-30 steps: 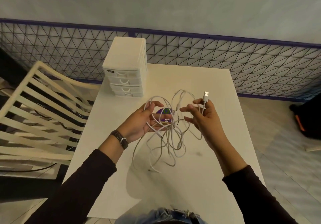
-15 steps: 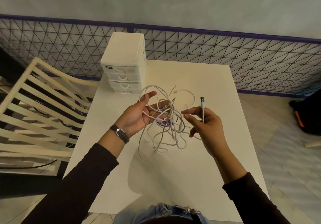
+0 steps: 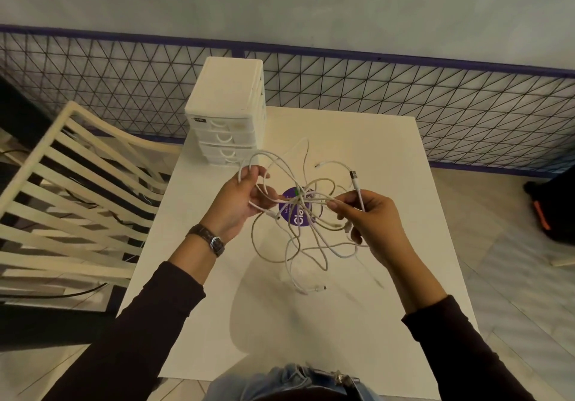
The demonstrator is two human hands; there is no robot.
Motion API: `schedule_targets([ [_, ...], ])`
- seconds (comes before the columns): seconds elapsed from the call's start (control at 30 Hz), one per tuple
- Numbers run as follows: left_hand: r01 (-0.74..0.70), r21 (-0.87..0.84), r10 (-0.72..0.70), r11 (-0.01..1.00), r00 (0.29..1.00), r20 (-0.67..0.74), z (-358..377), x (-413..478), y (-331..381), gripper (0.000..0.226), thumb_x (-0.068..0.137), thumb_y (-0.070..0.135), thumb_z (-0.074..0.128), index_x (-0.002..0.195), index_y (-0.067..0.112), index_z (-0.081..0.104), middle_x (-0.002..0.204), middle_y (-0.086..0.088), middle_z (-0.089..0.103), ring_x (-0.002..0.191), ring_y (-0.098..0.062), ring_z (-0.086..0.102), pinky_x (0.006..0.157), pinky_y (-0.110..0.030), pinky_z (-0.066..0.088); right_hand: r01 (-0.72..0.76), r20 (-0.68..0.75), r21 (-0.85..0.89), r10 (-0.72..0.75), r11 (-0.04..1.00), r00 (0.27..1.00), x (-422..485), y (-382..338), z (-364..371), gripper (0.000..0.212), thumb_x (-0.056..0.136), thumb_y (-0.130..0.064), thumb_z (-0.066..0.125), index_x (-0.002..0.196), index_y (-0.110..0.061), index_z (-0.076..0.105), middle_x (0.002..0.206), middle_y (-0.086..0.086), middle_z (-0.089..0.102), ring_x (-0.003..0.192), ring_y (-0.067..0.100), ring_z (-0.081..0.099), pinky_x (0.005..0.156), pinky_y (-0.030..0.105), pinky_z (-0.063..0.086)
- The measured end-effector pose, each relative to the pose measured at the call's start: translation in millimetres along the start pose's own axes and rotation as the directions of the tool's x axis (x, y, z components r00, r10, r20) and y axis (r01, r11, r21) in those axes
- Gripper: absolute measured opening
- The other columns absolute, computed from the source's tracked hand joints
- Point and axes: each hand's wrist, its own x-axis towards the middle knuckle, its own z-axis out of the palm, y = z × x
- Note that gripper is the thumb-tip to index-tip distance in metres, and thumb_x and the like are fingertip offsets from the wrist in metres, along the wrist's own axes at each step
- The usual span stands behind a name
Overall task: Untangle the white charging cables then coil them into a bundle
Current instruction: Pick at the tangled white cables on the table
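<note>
1. Because the white charging cables (image 3: pixel 303 200) are knotted, both hands hold them spread above the table (image 3: pixel 357 323).
2. Left hand (image 3: pixel 238 206) grips several loops, anchoring them.
3. Right hand (image 3: pixel 371 224) pinches one strand below its USB plug (image 3: pixel 354 176), likely to thread it free.

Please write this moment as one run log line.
step: untangling | cables: tangled, above table | left grip: holds loops | right grip: pinches cable below plug
</note>
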Motion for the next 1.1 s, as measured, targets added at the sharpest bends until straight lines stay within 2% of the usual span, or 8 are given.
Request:
schedule_targets([
  [0.17, -0.019, -0.137, 0.022, 0.990, 0.999, 0.023, 2, -5, 7, 0.032, 0.103, 0.027, 0.026, 0.083, 0.017, 0.049, 0.056, -0.003, 0.065, 0.072, -0.025, 0.071, 0.072, -0.034, 0.058, 0.025, -0.028, -0.075, -0.027, 0.997, 0.999, 5, 1, -5, 0.011, 0.079, -0.018, 0.073, 0.070, -0.012, 0.071, 0.067, 0.009, 0.070, 0.040, 0.022, 0.044, 0.035, 0.024, 0.038],
  [0.3, -0.257, 0.134, 0.278, 0.957, 0.944, -0.177, -12, -6, 17, 0.028, 0.102, 0.025, 0.033, 0.084, 0.020, 0.055, 0.041, 0.009, 0.045, 0.040, -0.006, 0.051, 0.050, -0.022, 0.051, 0.031, -0.158, -0.178, -0.059, 0.984, 0.986, 14, 3, -26, 0.010, 0.082, -0.015, 0.070, 0.076, -0.007, 0.070, 0.076, 0.012, 0.072, 0.049, 0.030, 0.051, 0.034, 0.023, 0.042],
  [0.4, -0.302, 0.371, 0.390, 0.878, 0.901, -0.191, -25, -7, 24, 0.027, 0.099, 0.025, 0.041, 0.079, 0.028, 0.059, 0.048, 0.013, 0.037, 0.040, -0.005, 0.031, 0.041, -0.018, 0.031, 0.005, -0.229, -0.210, -0.054, 0.978, 0.972, 19, 8, -40, 0.013, 0.085, -0.018, 0.068, 0.081, -0.005, 0.069, 0.083, 0.009, 0.074, 0.048, 0.025, 0.053, 0.034, 0.019, 0.041],
  [0.5, -0.208, 0.533, 0.263, 0.820, 0.964, -0.028, -8, -14, 24, 0.027, 0.099, 0.024, 0.042, 0.079, 0.026, 0.061, 0.059, 0.004, 0.037, 0.043, -0.008, 0.028, 0.044, -0.021, 0.028, -0.018, -0.212, -0.231, -0.032, 0.973, 0.977, 20, 9, -37, 0.011, 0.081, -0.016, 0.072, 0.084, -0.006, 0.072, 0.084, 0.010, 0.072, 0.043, 0.015, 0.054, 0.034, 0.018, 0.041],
  [0.63, -0.177, 0.227, 0.141, 0.958, 0.976, 0.165, 26, -23, 44, 0.027, 0.100, 0.018, 0.038, 0.095, 0.017, 0.064, 0.059, 0.004, 0.034, 0.041, -0.002, 0.029, 0.041, -0.015, 0.028, 0.005, -0.085, -0.226, -0.025, 0.974, 0.996, 15, 4, -18, 0.028, 0.075, -0.019, 0.077, 0.101, -0.010, 0.070, 0.098, -0.003, 0.070, 0.055, 0.018, 0.064, 0.033, 0.021, 0.043],
  [0.83, -0.376, 0.445, 0.364, 0.813, 0.924, 0.115, 27, -34, 69, 0.025, 0.099, 0.019, 0.042, 0.111, 0.023, 0.064, 0.057, 0.012, 0.040, 0.043, -0.007, 0.023, 0.038, -0.018, 0.021, 0.022, -0.229, -0.208, -0.070, 0.978, 0.971, 18, -9, -30, 0.022, 0.094, -0.025, 0.053, 0.095, -0.012, 0.071, 0.056, -0.021, 0.060, 0.029, 0.007, 0.045, 0.054, 0.052, 0.054],
  [0.93, -0.365, 0.515, 0.337, 0.776, 0.929, 0.152, 32, -37, 68, 0.026, 0.098, 0.015, 0.044, 0.112, 0.020, 0.065, 0.050, 0.014, 0.046, 0.038, -0.003, 0.032, 0.038, -0.015, 0.026, 0.047, -0.234, -0.200, -0.094, 0.979, 0.968, 16, -12, -34, 0.026, 0.097, -0.028, 0.047, 0.093, -0.014, 0.068, 0.094, 0.003, 0.073, 0.034, 0.002, 0.045, 0.040, 0.031, 0.049],
  [1.1, -0.236, 0.329, 0.187, 0.915, 0.967, 0.172, 43, -29, 68, 0.026, 0.098, 0.018, 0.043, 0.102, 0.021, 0.068, 0.057, 0.006, 0.031, 0.041, -0.005, 0.020, 0.038, -0.015, 0.016, 0.062, -0.156, -0.176, -0.090, 0.982, 0.984, 16, -11, -32, 0.027, 0.097, -0.029, 0.047, 0.086, -0.018, 0.069, 0.081, 0.009, 0.071, 0.035, 0.004, 0.034, 0.037, 0.019, 0.031],
])
